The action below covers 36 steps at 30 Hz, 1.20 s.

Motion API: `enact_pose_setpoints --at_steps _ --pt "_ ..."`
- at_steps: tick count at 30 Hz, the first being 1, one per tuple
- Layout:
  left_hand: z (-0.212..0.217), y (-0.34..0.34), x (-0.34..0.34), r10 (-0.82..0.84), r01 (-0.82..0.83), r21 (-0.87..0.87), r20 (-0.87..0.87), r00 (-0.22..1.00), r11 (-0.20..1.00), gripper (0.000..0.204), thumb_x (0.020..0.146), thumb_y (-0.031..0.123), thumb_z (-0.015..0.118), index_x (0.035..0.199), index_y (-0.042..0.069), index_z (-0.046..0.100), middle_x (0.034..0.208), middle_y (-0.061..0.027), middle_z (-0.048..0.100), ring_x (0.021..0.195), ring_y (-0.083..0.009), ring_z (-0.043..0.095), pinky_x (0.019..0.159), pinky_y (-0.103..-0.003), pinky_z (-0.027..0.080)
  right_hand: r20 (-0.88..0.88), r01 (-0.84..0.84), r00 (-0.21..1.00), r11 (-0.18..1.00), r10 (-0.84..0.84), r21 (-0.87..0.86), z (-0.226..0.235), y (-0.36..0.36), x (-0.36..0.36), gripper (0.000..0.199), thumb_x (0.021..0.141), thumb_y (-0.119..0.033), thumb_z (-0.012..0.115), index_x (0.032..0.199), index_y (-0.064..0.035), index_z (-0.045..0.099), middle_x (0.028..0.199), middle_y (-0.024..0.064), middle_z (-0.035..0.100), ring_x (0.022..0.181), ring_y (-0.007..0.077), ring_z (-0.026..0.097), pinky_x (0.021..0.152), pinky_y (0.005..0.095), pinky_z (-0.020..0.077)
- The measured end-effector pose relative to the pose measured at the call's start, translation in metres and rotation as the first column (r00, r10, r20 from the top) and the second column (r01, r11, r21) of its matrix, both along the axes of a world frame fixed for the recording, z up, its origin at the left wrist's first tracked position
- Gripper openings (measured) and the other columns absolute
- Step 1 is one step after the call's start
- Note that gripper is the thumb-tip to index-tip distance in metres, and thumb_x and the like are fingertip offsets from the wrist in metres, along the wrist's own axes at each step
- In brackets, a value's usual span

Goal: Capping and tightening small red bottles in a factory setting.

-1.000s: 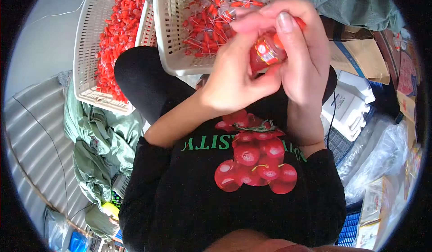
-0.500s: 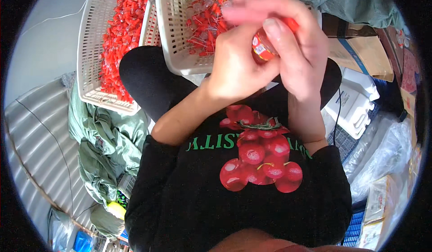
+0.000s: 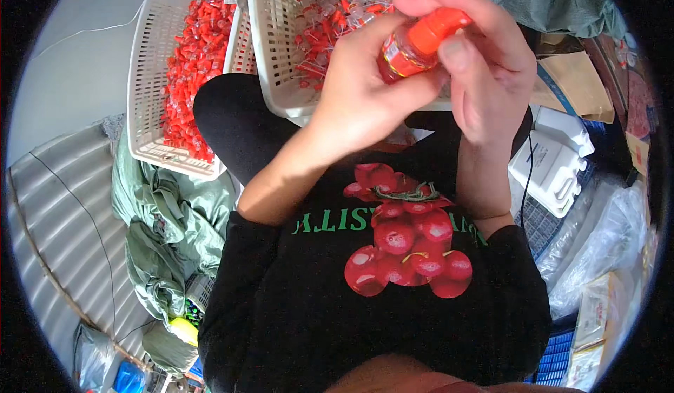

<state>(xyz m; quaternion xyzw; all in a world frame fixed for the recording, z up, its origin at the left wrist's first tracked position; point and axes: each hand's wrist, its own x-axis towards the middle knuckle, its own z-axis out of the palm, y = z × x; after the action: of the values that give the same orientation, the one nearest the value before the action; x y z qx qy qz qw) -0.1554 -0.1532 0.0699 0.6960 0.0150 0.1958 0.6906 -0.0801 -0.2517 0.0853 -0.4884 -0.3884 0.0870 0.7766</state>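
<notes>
My left hand [image 3: 361,84] is wrapped round a small clear bottle [image 3: 404,57] with a red label, held tilted above my lap. A red pump head [image 3: 437,31] sits on the bottle's top. Around it curves my right hand [image 3: 495,63], its thumb close to the pump head's lower edge and its fingers stretched out above, apart from the thumb. Whether the right thumb touches the pump head I cannot tell. Just beyond my hands stands a white slatted basket [image 3: 270,56] holding loose red pump heads [image 3: 316,52] with thin tubes and clear caps.
A second white basket [image 3: 144,70] at the left holds many red pieces. Green cloth [image 3: 172,217] lies below it. Cardboard [image 3: 576,84], a white plastic container [image 3: 551,165] and clear plastic bags [image 3: 604,231] are at the right. My crossed legs lie under the baskets' near edges.
The right hand's fingers have spread and moved off the bottle's top, so the red pump head now shows. The bottle has turned and risen slightly in my left hand.
</notes>
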Motion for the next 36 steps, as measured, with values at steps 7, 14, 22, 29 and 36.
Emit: enact_pose_setpoints --at_steps 7,14,22,29,36 --pt "-0.015 -0.008 0.005 0.260 -0.245 0.302 -0.010 0.966 0.921 0.027 0.068 0.008 0.061 0.092 -0.001 0.052 0.069 -0.0097 0.058 0.059 -0.0191 0.057 0.057 -0.029 0.047 0.150 0.107 0.986 0.961 -0.070 -0.256 -0.013 -0.007 0.008 0.028 0.077 0.001 0.057 0.105 0.0043 0.054 0.094 0.0135 0.061 0.089 0.0164 0.058 0.083 0.0264 0.0431" --pt "-0.033 0.102 -0.031 0.783 -0.562 0.658 -0.068 0.618 0.501 0.008 0.069 0.009 0.059 0.068 0.001 0.058 0.058 -0.0069 0.059 0.053 -0.0140 0.056 0.051 -0.028 0.046 0.330 0.229 0.943 0.801 -0.041 -0.553 -0.025 -0.003 0.026 0.032 0.083 -0.001 0.047 0.114 0.0048 0.044 0.095 0.0183 0.059 0.087 0.0204 0.058 0.078 0.0271 0.0447" --pt "-0.108 0.268 -0.088 0.946 0.171 0.979 -0.156 0.283 0.111 0.033 0.084 0.026 0.048 0.107 0.004 0.053 0.099 -0.0155 0.060 0.089 -0.0284 0.059 0.076 -0.036 0.045 0.290 0.208 0.957 0.679 0.007 -0.704 -0.166 -0.007 0.112 0.018 0.080 -0.013 0.056 0.095 -0.0042 0.060 0.090 0.0077 0.063 0.085 0.0173 0.059 0.078 0.0278 0.0451" --pt "-0.113 0.107 0.084 -0.035 0.558 0.783 -0.571 0.820 0.275 0.031 0.075 0.004 0.048 0.105 0.001 0.054 0.096 -0.0212 0.057 0.091 -0.0329 0.056 0.077 -0.039 0.045 0.239 0.146 0.895 0.260 0.375 -0.954 -0.199 0.021 0.122 0.018 0.075 -0.016 0.059 0.091 -0.0090 0.062 0.088 0.0115 0.062 0.084 0.0273 0.059 0.073 0.0357 0.0459" --pt "-0.180 0.092 0.119 -0.131 0.693 0.703 -0.681 0.720 0.158 0.022 0.077 0.010 0.043 0.091 0.001 0.057 0.085 -0.0195 0.059 0.080 -0.0328 0.059 0.066 -0.041 0.048 0.217 0.241 0.775 0.039 0.594 -0.970 -0.235 0.011 0.126 0.019 0.072 -0.015 0.059 0.089 -0.0079 0.061 0.085 0.0152 0.060 0.082 0.0323 0.058 0.070 0.0425 0.0458"
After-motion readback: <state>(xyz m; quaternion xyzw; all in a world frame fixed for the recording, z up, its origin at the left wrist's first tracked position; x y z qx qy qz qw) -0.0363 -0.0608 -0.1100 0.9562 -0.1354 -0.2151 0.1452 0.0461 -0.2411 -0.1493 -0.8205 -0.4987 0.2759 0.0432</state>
